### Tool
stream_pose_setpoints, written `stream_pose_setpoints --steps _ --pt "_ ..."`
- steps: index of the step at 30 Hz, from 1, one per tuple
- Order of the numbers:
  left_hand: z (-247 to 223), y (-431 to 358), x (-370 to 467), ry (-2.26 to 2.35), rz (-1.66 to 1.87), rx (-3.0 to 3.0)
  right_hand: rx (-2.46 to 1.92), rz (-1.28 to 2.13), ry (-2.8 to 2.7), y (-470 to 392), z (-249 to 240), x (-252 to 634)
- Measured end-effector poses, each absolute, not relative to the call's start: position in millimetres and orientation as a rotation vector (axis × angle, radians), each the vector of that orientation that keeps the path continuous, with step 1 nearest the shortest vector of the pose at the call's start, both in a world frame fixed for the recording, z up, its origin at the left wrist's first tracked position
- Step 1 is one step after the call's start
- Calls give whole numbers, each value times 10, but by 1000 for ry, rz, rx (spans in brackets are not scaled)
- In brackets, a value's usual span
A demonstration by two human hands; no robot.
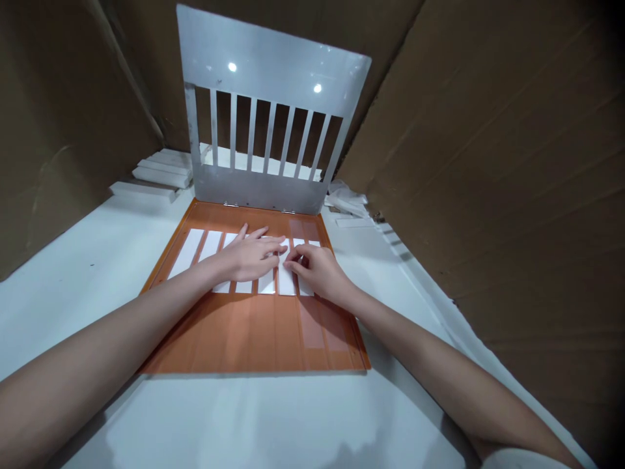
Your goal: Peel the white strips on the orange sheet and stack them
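An orange board (224, 335) lies flat on the white table, with several white strips (188, 251) side by side in a row across it. My left hand (251, 259) rests over the middle strips, fingers spread. On the right, my right hand (319, 270) has thumb and forefinger drawn together at one white strip (287, 283). Whether anything sits in that pinch is too small to make out. Hinged to the board's far edge, a grey slotted plate (273, 52) stands raised, leaning back. My hands and forearms hide parts of several strips.
White blocks or stacked strips (163, 170) sit at the back left. Behind the plate at right are crumpled white pieces (347, 198) and a flat white strip (354, 223). Brown cardboard walls (508, 163) enclose the white table (209, 417) at the back and sides.
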State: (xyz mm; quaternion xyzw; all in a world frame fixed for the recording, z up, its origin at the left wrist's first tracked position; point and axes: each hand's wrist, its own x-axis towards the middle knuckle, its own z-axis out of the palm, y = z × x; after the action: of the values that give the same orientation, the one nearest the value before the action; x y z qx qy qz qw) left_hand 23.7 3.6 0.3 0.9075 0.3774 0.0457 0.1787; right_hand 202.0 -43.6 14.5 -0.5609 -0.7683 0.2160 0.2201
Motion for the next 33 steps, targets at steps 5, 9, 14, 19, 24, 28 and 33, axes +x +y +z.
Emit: stream_pose_setpoints --steps 5,9,14,19,24,28,33 --pt "37 1 247 1037 132 2627 -1578 483 -2083 -455 88 2021" --pt "33 -25 257 1044 136 2629 -1565 393 -2102 -459 61 2029" --pt "56 -83 263 1051 188 2639 -1638 240 -2084 -448 12 2019" --pt "54 -82 269 1048 200 2641 -1672 287 -2011 -444 -24 2016" --pt "5 -34 280 1067 212 2619 -1666 291 -1984 -450 -29 2014" --pt "19 -34 291 1090 187 2597 -1661 270 -1986 -455 -31 2007" --pt "2 -14 289 1077 187 2597 -1672 284 -1988 -461 -23 1999"
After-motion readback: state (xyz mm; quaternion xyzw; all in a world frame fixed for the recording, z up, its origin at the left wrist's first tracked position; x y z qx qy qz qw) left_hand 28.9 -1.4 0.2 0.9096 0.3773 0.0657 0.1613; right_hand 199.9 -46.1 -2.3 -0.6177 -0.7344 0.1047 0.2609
